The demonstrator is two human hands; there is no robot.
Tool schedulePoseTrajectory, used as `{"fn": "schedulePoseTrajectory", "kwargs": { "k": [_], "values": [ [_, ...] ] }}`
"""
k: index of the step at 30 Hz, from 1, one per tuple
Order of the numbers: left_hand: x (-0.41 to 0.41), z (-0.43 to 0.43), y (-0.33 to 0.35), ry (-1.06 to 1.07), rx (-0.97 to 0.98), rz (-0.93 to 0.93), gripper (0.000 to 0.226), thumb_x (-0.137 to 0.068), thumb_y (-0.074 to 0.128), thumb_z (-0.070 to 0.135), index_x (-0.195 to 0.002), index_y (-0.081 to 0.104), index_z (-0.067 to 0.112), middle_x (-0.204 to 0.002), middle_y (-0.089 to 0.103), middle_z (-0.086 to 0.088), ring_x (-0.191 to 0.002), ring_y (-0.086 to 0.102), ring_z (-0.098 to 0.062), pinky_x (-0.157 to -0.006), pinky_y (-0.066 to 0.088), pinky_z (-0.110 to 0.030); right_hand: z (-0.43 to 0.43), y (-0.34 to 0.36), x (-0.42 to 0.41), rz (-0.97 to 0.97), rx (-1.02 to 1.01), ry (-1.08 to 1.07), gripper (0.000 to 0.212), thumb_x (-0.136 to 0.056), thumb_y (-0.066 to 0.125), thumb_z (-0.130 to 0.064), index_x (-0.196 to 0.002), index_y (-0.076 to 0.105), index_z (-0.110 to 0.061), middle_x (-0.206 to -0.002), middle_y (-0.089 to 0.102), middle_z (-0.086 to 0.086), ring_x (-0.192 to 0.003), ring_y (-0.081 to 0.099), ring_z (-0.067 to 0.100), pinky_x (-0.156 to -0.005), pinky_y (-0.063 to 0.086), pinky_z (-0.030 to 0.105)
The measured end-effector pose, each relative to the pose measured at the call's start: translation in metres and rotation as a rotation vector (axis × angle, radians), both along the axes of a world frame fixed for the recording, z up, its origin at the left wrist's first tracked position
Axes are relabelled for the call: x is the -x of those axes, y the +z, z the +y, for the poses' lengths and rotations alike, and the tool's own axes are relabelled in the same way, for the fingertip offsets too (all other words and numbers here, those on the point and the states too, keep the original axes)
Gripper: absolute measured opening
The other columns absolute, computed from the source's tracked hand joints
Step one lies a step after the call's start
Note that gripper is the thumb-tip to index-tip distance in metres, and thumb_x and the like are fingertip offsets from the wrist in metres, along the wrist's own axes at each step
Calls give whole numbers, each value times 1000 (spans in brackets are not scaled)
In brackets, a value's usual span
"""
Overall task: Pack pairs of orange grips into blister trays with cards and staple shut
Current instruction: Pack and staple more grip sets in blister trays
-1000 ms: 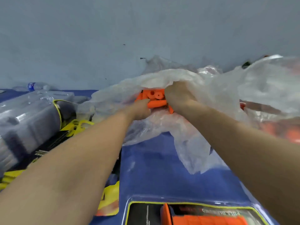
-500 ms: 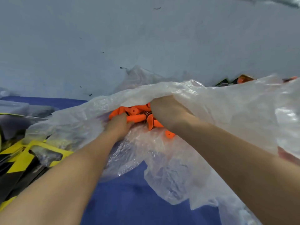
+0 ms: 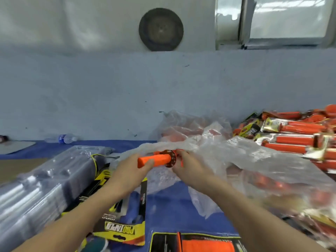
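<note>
Left grip (image 3: pixel 127 171), right grip (image 3: pixel 189 166) hold orange handle (image 3: pixel 160 158) | axis horizontal | flange right

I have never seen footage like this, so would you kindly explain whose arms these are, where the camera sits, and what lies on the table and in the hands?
There is no machine here: the two arms belong to a person, and the picture comes from a wide-angle camera worn on that person's head, looking forward and down. The left hand grips an orange grip by its plain end, while the right hand holds its dark flanged end, just in front of a clear plastic bag of more grips. On the blue table cover lie a stack of clear blister trays at the left, yellow-and-black cards nearer the person, finished packs at the right, and a water bottle by the wall.
</note>
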State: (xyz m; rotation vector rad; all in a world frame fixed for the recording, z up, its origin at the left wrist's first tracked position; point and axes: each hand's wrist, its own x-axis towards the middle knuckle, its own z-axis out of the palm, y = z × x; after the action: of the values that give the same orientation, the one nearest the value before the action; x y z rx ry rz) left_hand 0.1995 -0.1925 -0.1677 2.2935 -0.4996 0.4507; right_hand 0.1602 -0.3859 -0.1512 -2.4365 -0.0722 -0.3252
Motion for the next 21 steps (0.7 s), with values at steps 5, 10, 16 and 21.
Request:
{"fn": "schedulePoseTrajectory", "kwargs": {
  "k": [5,10,16,21],
  "values": [
    [109,7,41,-115,-17,-163,28,-75,51,68,-77,50,41,-77,59,24,-63,53,-1,-56,38,-17,27,-1,79,-378,433,83,54,-90,58,-43,-140,37,-37,-139,45,-8,-126,44,22,-100,37,39],
    [172,-12,43,-296,400,-32,38,-80,58,71,-109,54,47,-91,63,24,-79,62,0,-66,48,-14,19,11,143,-370,-596,199,26,-85,73,-32,-104,62,-19,-93,72,-3,-90,67,15,-79,53,28],
    [187,-54,1,-291,691,349,30,-86,63,49,-112,56,37,-96,72,8,-83,71,-10,-73,59,-33,2,-16,169,-374,-1038,224,39,-69,72,-34,-102,63,-15,-86,73,-4,-84,67,8,-75,51,20],
    [176,-73,-21,-307,728,502,22,-88,69,33,-98,72,14,-85,75,-1,-84,72,-10,-66,57,-24,-8,-42,165,-408,-1051,200,27,-75,73,-33,-99,68,-22,-93,74,-3,-89,69,8,-74,51,15]
  ]
}}
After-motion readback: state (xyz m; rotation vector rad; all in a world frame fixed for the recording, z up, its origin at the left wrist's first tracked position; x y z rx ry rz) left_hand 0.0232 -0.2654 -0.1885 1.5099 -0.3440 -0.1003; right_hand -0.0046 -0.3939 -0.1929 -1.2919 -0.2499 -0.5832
